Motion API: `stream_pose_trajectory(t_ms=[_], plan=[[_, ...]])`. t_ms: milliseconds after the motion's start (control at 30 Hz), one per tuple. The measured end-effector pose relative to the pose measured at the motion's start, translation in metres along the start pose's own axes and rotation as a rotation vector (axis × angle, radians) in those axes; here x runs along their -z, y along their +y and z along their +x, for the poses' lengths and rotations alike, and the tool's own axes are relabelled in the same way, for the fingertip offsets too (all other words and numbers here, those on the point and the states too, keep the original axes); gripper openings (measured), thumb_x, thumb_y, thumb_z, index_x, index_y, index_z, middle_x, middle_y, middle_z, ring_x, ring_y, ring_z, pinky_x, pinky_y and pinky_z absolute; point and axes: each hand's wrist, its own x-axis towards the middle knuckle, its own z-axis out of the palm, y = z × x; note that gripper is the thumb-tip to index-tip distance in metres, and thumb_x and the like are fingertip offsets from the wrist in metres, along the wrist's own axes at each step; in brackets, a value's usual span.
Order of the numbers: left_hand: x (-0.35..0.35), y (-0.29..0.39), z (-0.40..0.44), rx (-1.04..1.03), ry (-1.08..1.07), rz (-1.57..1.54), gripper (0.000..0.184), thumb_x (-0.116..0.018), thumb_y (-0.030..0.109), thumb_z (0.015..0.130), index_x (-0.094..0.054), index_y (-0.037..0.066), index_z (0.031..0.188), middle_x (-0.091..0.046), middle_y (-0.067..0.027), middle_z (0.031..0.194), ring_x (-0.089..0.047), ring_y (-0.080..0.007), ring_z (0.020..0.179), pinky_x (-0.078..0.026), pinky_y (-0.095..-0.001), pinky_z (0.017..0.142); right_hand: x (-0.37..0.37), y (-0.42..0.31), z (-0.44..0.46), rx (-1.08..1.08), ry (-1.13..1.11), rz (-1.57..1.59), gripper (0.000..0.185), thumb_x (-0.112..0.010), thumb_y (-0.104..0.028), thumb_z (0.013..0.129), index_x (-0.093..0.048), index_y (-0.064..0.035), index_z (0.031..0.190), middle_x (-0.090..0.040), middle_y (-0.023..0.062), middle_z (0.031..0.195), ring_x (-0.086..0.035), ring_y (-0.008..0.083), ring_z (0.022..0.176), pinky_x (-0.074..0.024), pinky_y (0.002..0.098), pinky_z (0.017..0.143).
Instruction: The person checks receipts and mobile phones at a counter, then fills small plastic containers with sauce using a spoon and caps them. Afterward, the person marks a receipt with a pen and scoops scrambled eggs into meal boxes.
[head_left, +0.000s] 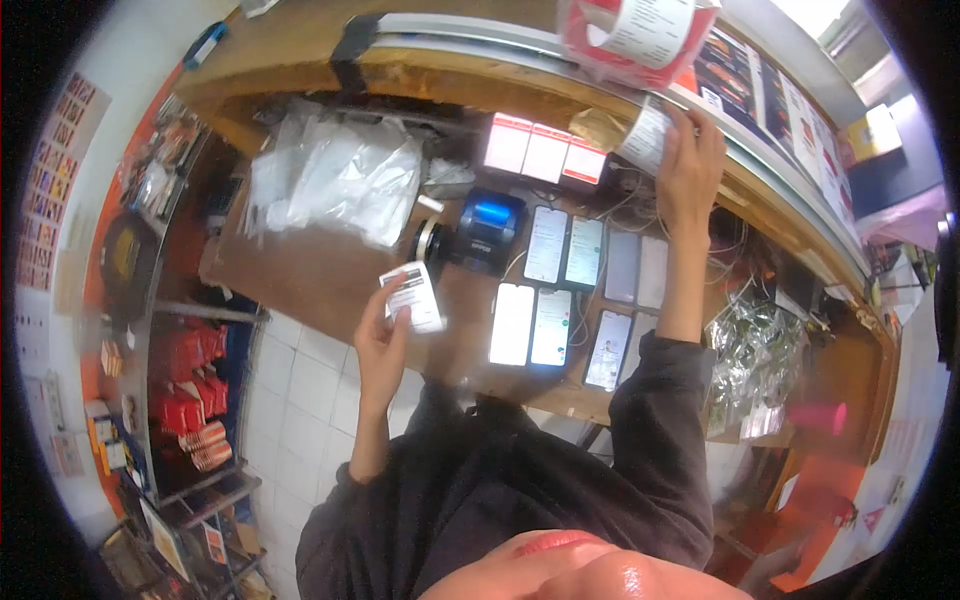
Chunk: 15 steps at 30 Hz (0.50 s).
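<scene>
Pinching a small white printed paper slip (420,300) between the thumb and fingers of your left hand (382,345), you have it above the near left part of the brown wooden table (290,275), apart from the black boxy device (485,245) with a blue-lit top. That slip is loose and attached to nothing, while a white printed label (652,28) already sits on the red plastic-wrapped package (640,72) at the far right. Your right hand (690,170) reaches to a second white printed slip (648,138), beside a crumpled tan wrapper (597,130); its fingers bend, but you cannot tell whether they grip or only touch. How much remains is unclear. The print is too small to read, the package is cut off at the top, and your right fingers hide part of the second slip.
</scene>
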Motion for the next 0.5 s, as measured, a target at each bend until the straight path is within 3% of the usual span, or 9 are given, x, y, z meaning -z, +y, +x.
stream_pose_trajectory(t_ms=[67, 133, 200, 267, 333, 367, 400, 467, 500], plan=[[0.004, 0.014, -0.005, -0.049, 0.061, -0.007, 0.042, -0.052, -0.002, 0.089, -0.046, 0.001, 0.13, -0.05, -0.0103, 0.13, -0.053, -0.0151, 0.11, -0.049, -0.0258, 0.084, 0.002, -0.002, 0.001, -0.09, -0.056, 0.1, 0.032, -0.05, -0.012, 0.09, -0.052, -0.0005, 0.119, -0.054, 0.0157, 0.113, -0.049, 0.0333, 0.106, -0.0376, 0.0409, 0.092], [0.017, 0.031, -0.014, -0.09, 0.137, 0.021, 0.057, -0.053, -0.007, 0.086, -0.033, 0.002, 0.139, -0.034, -0.0119, 0.144, -0.048, -0.0213, 0.119, -0.052, -0.0273, 0.088, -0.001, -0.016, -0.013, -0.18, 0.095, 0.163, 0.037, -0.053, -0.012, 0.088, -0.048, 0.0037, 0.121, -0.054, 0.018, 0.114, -0.049, 0.0336, 0.106, -0.0353, 0.0413, 0.093], [0.042, 0.037, -0.029, -0.135, 0.178, -0.022, 0.063, -0.054, -0.007, 0.085, -0.027, 0.002, 0.141, -0.027, -0.0117, 0.147, -0.046, -0.0241, 0.122, -0.053, -0.0287, 0.088, -0.001, -0.063, -0.04, -0.176, 0.23, 0.265, 0.037, -0.053, -0.01, 0.088, -0.047, 0.0052, 0.121, -0.054, 0.0191, 0.114, -0.051, 0.0323, 0.105, -0.0344, 0.0397, 0.095], [0.074, 0.042, -0.053, -0.083, 0.227, -0.127, 0.065, -0.054, -0.008, 0.085, -0.026, 0.003, 0.142, -0.027, -0.012, 0.147, -0.053, -0.0227, 0.115, -0.053, -0.0281, 0.087, 0.003, -0.149, -0.09, -0.185, 0.043, 0.718, 0.03, -0.049, -0.01, 0.092, -0.049, 0.0067, 0.117, -0.055, 0.0192, 0.112, -0.052, 0.0326, 0.108, -0.0382, 0.0393, 0.095], [0.113, 0.047, -0.081, -0.089, 0.274, -0.077, 0.065, -0.054, -0.008, 0.086, -0.025, 0.004, 0.142, -0.035, -0.015, 0.142, -0.057, -0.0215, 0.109, -0.053, -0.0279, 0.087, 0.01, -0.228, -0.147, 0.103, -0.537, 0.745, 0.021, -0.055, -0.008, 0.085, -0.059, -0.0009, 0.105, -0.059, 0.0166, 0.105, -0.056, 0.0313, 0.102, -0.045, 0.0382, 0.084], [0.137, 0.047, -0.1, -0.094, 0.341, -0.062, 0.065, -0.054, -0.008, 0.086, -0.025, 0.004, 0.142, -0.035, -0.015, 0.142, -0.057, -0.0215, 0.109, -0.053, -0.0279, 0.087, 0.011, -0.271, -0.174, 0.41, -0.632, 0.743, 0.014, -0.058, -0.007, 0.083, -0.062, -0.0035, 0.096, -0.061, 0.0168, 0.098, -0.059, 0.0321, 0.089, -0.0459, 0.0382, 0.073], [0.161, 0.047, -0.119, -0.134, 0.355, -0.069, 0.066, -0.054, -0.008, 0.085, -0.024, 0.004, 0.143, -0.039, -0.0166, 0.139, -0.057, -0.021, 0.109, -0.053, -0.0275, 0.086, 0.025, -0.321, -0.185, 0.548, -0.645, 0.852, 0.005, -0.063, -0.008, 0.081, -0.062, -0.0039, 0.084, -0.062, 0.0139, 0.081, -0.058, 0.031, 0.071, -0.0442, 0.0384, 0.062], [0.213, 0.052, -0.163, -0.179, 0.428, -0.053, 0.066, -0.054, -0.008, 0.085, -0.024, 0.005, 0.143, -0.043, -0.0181, 0.135, -0.057, -0.0204, 0.109, -0.053, -0.027, 0.086, 0.033, -0.408, -0.234, 0.63, -0.608, 1.121, 0.009, -0.068, -0.008, 0.077, -0.061, -0.0053, 0.074, -0.056, 0.0091, 0.061, -0.055, 0.0279, 0.056, -0.0426, 0.0362, 0.053], [0.237, 0.056, -0.189, -0.173, 0.488, -0.117, 0.067, -0.054, -0.009, 0.085, -0.023, 0.005, 0.143, -0.045, -0.0186, 0.133, -0.057, -0.0203, 0.108, -0.053, -0.027, 0.086, 0.05, -0.45, -0.247, 0.679, -0.612, 1.17, 0.009, -0.068, -0.008, 0.077, -0.061, -0.0053, 0.074, -0.056, 0.0091, 0.061, -0.055, 0.0279, 0.056, -0.0426, 0.0362, 0.053]])
